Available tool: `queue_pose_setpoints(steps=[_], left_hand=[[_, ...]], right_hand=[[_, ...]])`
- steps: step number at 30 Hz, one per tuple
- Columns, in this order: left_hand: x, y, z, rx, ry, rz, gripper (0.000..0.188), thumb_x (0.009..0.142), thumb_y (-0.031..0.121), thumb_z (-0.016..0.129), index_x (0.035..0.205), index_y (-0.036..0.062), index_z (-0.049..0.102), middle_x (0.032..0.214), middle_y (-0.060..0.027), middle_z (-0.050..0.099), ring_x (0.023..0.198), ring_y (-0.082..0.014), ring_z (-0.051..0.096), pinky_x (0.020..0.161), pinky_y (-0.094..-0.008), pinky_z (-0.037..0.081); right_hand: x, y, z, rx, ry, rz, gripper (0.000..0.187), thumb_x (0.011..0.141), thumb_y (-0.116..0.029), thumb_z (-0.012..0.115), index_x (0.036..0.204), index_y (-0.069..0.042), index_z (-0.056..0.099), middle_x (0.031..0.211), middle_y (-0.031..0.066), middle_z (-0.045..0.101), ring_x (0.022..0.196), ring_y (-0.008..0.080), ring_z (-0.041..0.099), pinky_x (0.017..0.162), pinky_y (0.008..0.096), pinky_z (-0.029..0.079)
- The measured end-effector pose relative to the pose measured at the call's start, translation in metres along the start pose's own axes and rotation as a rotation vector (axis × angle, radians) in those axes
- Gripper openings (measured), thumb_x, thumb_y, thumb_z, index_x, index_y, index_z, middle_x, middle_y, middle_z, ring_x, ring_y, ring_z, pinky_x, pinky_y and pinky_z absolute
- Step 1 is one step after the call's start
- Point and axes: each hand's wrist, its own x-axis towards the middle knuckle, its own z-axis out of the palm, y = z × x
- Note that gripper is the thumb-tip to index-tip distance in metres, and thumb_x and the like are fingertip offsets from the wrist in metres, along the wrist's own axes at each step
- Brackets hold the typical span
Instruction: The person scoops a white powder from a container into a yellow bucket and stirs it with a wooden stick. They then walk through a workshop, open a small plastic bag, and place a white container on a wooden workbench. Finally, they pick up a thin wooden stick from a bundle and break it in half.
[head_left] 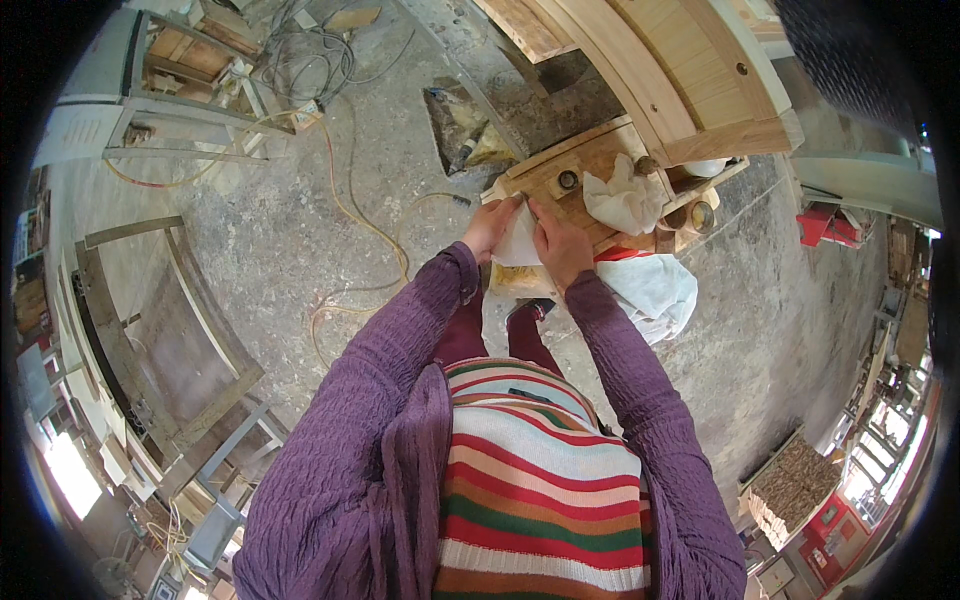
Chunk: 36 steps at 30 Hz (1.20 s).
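Note:
My left hand and my right hand are close together at the near left corner of a low wooden board. Between them hangs a white sheet, its upper edge pinched in the fingers of both. Whether it is cloth or paper I cannot tell. Just beyond my right hand a small dark round lid or jar stands on the board, with a crumpled white cloth to its right. A white plastic bag bulges below the board, right of my right wrist.
A pale wooden cabinet rises at the far right of the board. Open jars stand at the board's right end. Along the concrete floor a yellow hose winds to my left. A wooden frame leans farther left; a shallow bin lies ahead.

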Motion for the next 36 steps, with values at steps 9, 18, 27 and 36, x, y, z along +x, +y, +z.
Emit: queue_pose_setpoints(steps=[9, 18, 27, 36], left_hand=[[0.002, -0.004, -0.001, -0.021, -0.004, 0.014, 0.041, 0.089, 0.035, 0.051, 0.104, -0.0029, 0.054, 0.083, -0.0092, 0.063, 0.064, -0.0179, 0.062, 0.056, -0.0304, 0.051], [0.001, -0.002, -0.003, -0.031, -0.019, -0.003, 0.042, 0.089, 0.036, 0.053, 0.104, -0.0037, 0.055, 0.084, -0.0083, 0.063, 0.064, -0.0173, 0.062, 0.057, -0.0309, 0.051], [0.007, -0.007, -0.009, -0.032, -0.039, 0.027, 0.041, 0.089, 0.035, 0.053, 0.105, -0.0021, 0.055, 0.085, -0.008, 0.063, 0.065, -0.0173, 0.062, 0.057, -0.0316, 0.052], [-0.019, -0.004, -0.032, -0.196, -0.249, -0.184, 0.039, 0.089, 0.034, 0.053, 0.111, 0.0023, 0.053, 0.09, -0.0084, 0.064, 0.071, -0.0185, 0.065, 0.063, -0.0336, 0.054]], right_hand=[[-0.014, -0.003, -0.001, -0.012, 0.028, 0.022, 0.041, 0.082, -0.016, 0.054, 0.122, -0.015, 0.052, 0.071, 0.0155, 0.06, 0.064, 0.0325, 0.059, 0.058, 0.0449, 0.046], [-0.036, -0.01, -0.011, -0.152, -0.025, 0.027, 0.042, 0.079, -0.014, 0.056, 0.121, -0.014, 0.053, 0.071, 0.0129, 0.058, 0.064, 0.0314, 0.057, 0.058, 0.0437, 0.045], [-0.068, -0.012, -0.028, -0.162, -0.067, 0.003, 0.045, 0.077, -0.013, 0.056, 0.122, -0.013, 0.051, 0.079, 0.01, 0.061, 0.062, 0.0303, 0.058, 0.058, 0.0429, 0.046], [-0.083, -0.022, -0.045, 0.359, 0.076, 0.137, 0.031, 0.085, -0.02, 0.052, 0.111, -0.004, 0.056, 0.087, 0.016, 0.061, 0.074, 0.0316, 0.059, 0.065, 0.037, 0.046]])
